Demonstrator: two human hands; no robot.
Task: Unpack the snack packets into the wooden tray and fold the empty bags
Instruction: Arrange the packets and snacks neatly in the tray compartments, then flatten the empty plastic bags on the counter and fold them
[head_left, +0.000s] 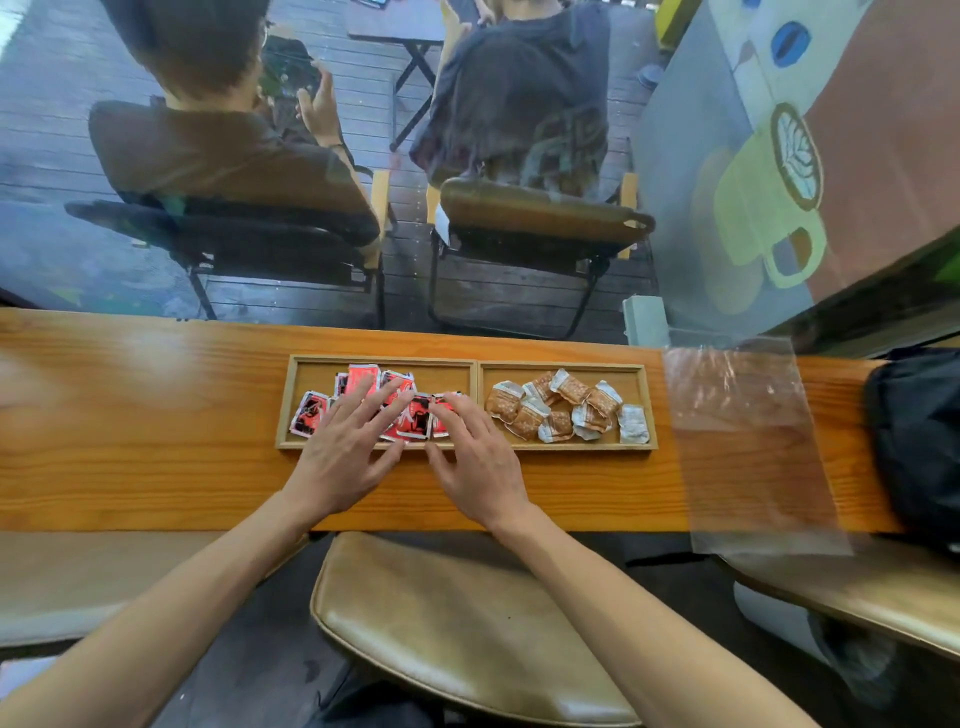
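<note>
A two-compartment wooden tray (476, 364) lies on the wooden counter. Its left compartment holds several red snack packets (363, 378); its right compartment holds several brown-and-white snack packets (566, 410). My left hand (343, 452) rests flat with fingers spread over the red packets. Beside it, my right hand (478, 457) also lies spread, fingertips on the red packets at the compartment's right side. Neither hand grips anything. An empty clear plastic bag (748, 447) lies flat on the counter to the tray's right, its near end overhanging the edge.
A black bag (919, 441) sits at the counter's far right. A brown stool seat (457, 623) is below the counter's near edge. Behind a glass pane beyond the counter, two people sit in chairs (540, 218).
</note>
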